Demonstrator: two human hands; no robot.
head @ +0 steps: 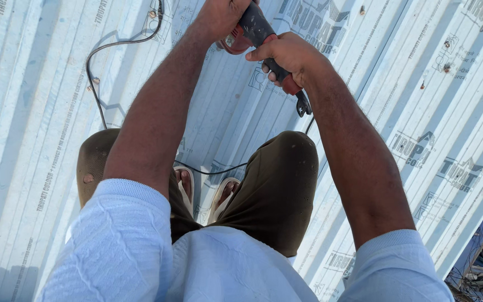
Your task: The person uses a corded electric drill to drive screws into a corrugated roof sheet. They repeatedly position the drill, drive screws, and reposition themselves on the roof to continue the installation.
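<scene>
At top centre we clamp both our left hand and right hand on the power tool, judging it heavy, rigid, best gripped by its handle.

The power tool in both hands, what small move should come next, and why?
Probably flick the black cord aside first. Both hands, left hand and right hand, grip the power tool over the ribbed roofing sheet, and the cord loops under the knees near the sandalled feet.

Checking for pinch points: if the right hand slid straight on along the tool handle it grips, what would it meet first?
Probably the left hand, which grips the front of the same red-and-black corded power tool just ahead of the right hand. Beyond lies the pale blue corrugated metal roof sheet; depth is hard to judge.
</scene>
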